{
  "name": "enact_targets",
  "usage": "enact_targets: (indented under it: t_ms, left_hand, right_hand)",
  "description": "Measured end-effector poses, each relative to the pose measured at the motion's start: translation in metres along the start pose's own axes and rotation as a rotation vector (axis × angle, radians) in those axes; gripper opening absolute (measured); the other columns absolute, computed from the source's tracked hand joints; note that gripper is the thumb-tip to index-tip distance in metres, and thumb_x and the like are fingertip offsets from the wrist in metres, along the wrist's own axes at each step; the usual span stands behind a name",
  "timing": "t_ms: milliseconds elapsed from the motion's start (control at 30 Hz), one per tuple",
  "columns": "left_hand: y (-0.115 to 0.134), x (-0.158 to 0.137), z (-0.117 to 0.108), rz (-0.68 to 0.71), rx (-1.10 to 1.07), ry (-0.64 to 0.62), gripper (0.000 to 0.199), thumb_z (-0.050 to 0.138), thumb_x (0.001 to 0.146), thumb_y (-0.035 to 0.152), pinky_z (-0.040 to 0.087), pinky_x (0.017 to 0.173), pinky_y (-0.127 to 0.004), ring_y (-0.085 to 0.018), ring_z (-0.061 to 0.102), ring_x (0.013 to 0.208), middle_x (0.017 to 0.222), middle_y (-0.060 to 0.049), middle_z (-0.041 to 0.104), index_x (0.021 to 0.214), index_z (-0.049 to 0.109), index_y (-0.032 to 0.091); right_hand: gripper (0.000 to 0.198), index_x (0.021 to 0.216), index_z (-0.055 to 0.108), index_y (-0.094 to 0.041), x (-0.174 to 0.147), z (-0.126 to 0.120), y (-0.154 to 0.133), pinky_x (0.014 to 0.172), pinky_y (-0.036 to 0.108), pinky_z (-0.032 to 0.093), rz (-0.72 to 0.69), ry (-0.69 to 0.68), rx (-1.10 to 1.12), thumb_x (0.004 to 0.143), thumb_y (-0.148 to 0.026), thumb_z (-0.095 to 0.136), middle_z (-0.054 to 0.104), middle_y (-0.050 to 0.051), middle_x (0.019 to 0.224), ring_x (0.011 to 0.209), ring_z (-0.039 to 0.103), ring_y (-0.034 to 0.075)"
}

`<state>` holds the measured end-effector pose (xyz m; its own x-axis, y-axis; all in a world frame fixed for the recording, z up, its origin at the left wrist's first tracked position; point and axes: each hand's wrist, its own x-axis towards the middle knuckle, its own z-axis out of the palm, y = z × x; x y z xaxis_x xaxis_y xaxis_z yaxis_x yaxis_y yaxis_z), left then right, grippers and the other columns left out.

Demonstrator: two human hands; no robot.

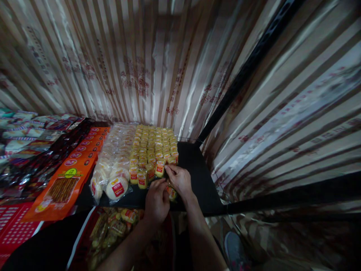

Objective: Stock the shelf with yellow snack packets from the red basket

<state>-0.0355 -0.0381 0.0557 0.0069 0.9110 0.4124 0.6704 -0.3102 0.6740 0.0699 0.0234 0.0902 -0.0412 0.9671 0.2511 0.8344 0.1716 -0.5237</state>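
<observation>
Rows of small yellow wrapped snacks (153, 145) with red labels stand closely packed on a black shelf (197, 175). At the front of these rows, the bent fingers of my right hand (179, 179) pinch at the side of a yellow wrapped snack (160, 169). My left hand (157, 200) is closed beside it at the shelf's front edge, thumb against curled fingers; what it holds, if anything, is hidden. Another yellow packet (172, 193) shows partly beneath my right hand. Below my left forearm, a red basket (80, 241) contains loose yellow packets (113, 229).
Clear-wrapped white round crackers (117, 187) stand left of the yellow rows. Farther left are orange snack bags (66, 182) and dark packets (25, 165). A black metal post (237, 88) rises at the shelf's right corner, against striped printed sheeting (135, 64). A shoe (234, 246) shows below.
</observation>
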Motion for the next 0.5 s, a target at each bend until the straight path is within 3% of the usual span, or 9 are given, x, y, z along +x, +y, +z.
enact_targets:
  t_ms: [200, 500]
  left_hand:
    - [-0.005, 0.000, 0.003, -0.034, 0.113, -0.047, 0.032, 0.040, 0.084, 0.017, 0.044, 0.098, -0.045, -0.026, 0.052, 0.114, 0.116, -0.017, 0.060, 0.105, 0.063, 0.008]
    - [0.000, 0.009, 0.007, -0.048, 0.190, -0.150, 0.042, 0.036, 0.085, 0.017, 0.039, 0.104, -0.043, -0.027, 0.042, 0.125, 0.129, -0.018, 0.052, 0.120, 0.053, 0.002]
  right_hand:
    - [0.032, 0.094, 0.071, -0.028, 0.001, 0.006, 0.000, 0.062, 0.020, 0.044, 0.006, -0.037, 0.025, 0.088, -0.042, 0.043, 0.074, 0.001, 0.083, 0.075, 0.068, 0.016]
    - [0.034, 0.105, 0.068, -0.025, 0.002, 0.007, 0.005, 0.073, 0.023, 0.050, -0.003, -0.062, 0.101, 0.087, -0.040, 0.044, 0.072, 0.003, 0.095, 0.082, 0.068, 0.017]
